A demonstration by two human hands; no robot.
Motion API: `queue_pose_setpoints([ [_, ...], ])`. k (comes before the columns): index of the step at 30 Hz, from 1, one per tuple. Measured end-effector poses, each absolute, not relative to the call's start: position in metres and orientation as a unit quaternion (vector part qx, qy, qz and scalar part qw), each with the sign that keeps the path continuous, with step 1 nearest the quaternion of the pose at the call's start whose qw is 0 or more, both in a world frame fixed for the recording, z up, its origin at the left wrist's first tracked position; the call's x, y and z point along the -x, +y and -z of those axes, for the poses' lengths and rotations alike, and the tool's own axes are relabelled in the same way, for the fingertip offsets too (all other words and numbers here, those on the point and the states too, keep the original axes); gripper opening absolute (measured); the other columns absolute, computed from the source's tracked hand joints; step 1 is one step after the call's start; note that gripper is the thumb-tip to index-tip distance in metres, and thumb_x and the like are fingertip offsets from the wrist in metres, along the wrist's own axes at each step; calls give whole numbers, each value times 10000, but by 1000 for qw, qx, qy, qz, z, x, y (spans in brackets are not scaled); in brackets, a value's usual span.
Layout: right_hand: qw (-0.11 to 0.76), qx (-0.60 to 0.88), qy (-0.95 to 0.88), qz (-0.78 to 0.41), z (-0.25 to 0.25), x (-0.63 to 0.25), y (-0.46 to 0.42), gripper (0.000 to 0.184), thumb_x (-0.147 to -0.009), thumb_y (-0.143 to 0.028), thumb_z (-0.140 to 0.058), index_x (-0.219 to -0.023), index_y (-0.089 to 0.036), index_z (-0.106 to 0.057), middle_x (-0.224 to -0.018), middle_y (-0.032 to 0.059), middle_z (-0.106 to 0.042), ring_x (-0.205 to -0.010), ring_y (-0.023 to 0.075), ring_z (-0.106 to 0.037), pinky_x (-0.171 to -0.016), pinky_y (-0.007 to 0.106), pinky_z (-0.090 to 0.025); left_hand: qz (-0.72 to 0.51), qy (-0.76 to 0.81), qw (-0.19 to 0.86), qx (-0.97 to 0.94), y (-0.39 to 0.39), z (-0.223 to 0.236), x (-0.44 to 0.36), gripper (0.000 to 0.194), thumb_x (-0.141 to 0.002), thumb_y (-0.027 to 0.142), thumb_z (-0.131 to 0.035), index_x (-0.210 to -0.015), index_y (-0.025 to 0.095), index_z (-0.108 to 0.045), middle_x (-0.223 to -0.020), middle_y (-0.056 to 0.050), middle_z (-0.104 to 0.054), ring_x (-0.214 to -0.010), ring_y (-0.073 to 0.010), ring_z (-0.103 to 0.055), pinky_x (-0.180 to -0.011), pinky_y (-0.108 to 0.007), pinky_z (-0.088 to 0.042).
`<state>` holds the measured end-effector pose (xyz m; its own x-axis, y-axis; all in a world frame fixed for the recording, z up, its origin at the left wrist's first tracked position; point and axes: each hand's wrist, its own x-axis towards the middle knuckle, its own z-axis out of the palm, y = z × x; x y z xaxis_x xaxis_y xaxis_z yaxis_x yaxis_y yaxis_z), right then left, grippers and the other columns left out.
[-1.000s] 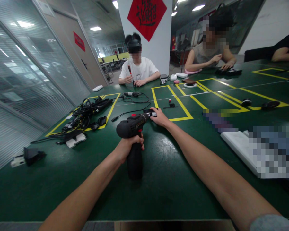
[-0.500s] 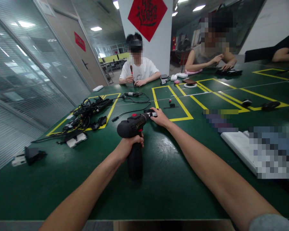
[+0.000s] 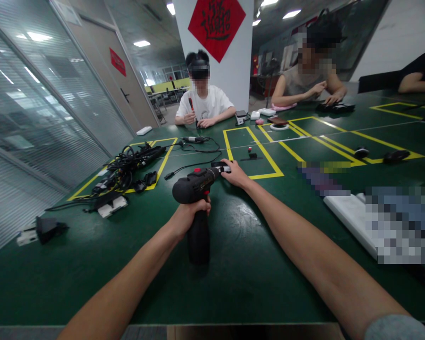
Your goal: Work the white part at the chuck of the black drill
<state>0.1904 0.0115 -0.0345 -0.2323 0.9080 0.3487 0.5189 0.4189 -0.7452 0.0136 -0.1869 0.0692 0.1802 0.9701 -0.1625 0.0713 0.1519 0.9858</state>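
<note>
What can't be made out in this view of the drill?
Head view:
Front of the cordless drill: hidden by the right hand.
Red-topped item in the yellow-taped box: too small to identify.
Whatever lies on the white panel: pixelated.
Cable pile: too tangled to trace.

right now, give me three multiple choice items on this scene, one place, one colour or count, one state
1. Where is the left hand? A. on the red wall sign B. around the grip of a cordless drill C. under the table
2. What colour are the lines on the green table? A. blue B. white C. yellow
3. How do the black cables lie? A. tangled in a heap B. coiled in a box C. hanging from the wall

1 B, the hand wraps the grip. 2 C, the lines show yellow. 3 A, they pile up loosely.
</note>
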Motion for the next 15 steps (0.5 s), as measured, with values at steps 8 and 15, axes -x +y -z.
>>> queue_pose_setpoints([
  [8, 399, 481, -742, -242, 35, -189, 12, 586, -773, -251, -608, -1352, -235, -517, -1178, 92, -472, -1070, 233, -585, -1041, 395, -437, -397, 515, 561, -512, -188, -70, -14, 182, -612, 238, -637, -770, 157, -598, -646, -6, -570, -613, -140, -497, -589, -260, -382],
  [15, 401, 477, -742, -246, 34, -190, 10, 586, -774, -255, -611, -1352, -228, -517, -1190, 99, -468, -1091, 244, -578, -1041, 403, -439, -395, 513, 564, -512, -188, -70, -14, 165, -613, 238, -637, -752, 157, -599, -639, -8, -569, -612, -139, -494, -587, -260, -384],
])
